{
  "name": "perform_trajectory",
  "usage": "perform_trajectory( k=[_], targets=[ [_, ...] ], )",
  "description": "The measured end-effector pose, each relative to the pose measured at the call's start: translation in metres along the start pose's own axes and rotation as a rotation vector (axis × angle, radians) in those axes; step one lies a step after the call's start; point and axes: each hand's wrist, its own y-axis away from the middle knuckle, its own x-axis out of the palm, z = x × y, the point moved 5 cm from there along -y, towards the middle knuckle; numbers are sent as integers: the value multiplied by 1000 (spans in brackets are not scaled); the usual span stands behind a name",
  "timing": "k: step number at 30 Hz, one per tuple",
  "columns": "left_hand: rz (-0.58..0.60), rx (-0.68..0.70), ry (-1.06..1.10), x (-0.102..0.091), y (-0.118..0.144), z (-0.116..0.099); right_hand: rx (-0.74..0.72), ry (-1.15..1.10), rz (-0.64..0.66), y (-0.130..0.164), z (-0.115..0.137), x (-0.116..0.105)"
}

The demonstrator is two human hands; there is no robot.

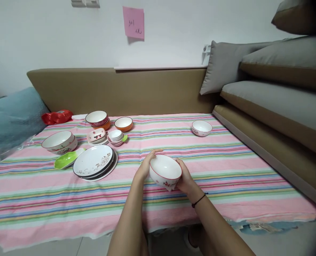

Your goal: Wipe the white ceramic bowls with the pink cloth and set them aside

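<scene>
bare forearms (132, 213), both hands (186, 180) part-open, grip on opp. sides of white red-rimmed bowl (165, 168)

Both arms extended forward, forearms bare. Left forearm (129, 215) runs steeply up from the bottom edge; right forearm (219, 224) slants in from lower right. Left hand (145, 168) and right hand (186, 180) apart, roughly level, palms facing inward, both gripping. Left wrist angled slightly inward. Left fingers (156, 152) reach forward and inward; right fingers partly hidden.
</scene>
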Motion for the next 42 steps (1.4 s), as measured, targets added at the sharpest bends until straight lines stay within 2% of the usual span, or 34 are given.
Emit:
perform_trajectory(
  k=[2,3,4,6,8,10,12,14,15,17,21,27,29,34,42],
  targets=[
    [25,-25,44,1,-3,1,68,-5,19,2,-1,-5],
    [-2,-24,61,0,-4,2,111,7,23,3,-2,-8],
    [-65,-8,68,-3,-6,2,140,40,25,2,-3,-12],
    [-271,51,52,-11,-8,0,144,103,-13,-1,-2,-21],
    [-459,89,23,-15,-5,-2,48,128,-90,-7,2,-31],
    [-521,42,20,-11,-1,-1,-116,135,-194,-13,11,-38],
    [-458,-39,29,3,2,3,-287,160,-316,-17,20,-44],
    [-342,-46,12,20,3,7,-422,197,-399,-17,27,-46],
    [-298,-12,0,27,3,8,-464,213,-413,-17,30,-46],
    [-282,87,-48,33,2,9,-491,242,-416,-17,33,-44],
    [-294,315,-257,28,2,2,-448,349,-435,-13,39,-41],
    [-171,554,-629,26,19,-25,-808,587,-198,4,67,-15],
    [-140,612,-707,29,24,-30,-858,634,-148,11,71,-10],
    [-146,727,-800,30,33,-33,-886,703,-71,17,75,-6],
    [-87,892,-1028,40,36,-27,-1123,1112,54,30,78,3]
  ],
)
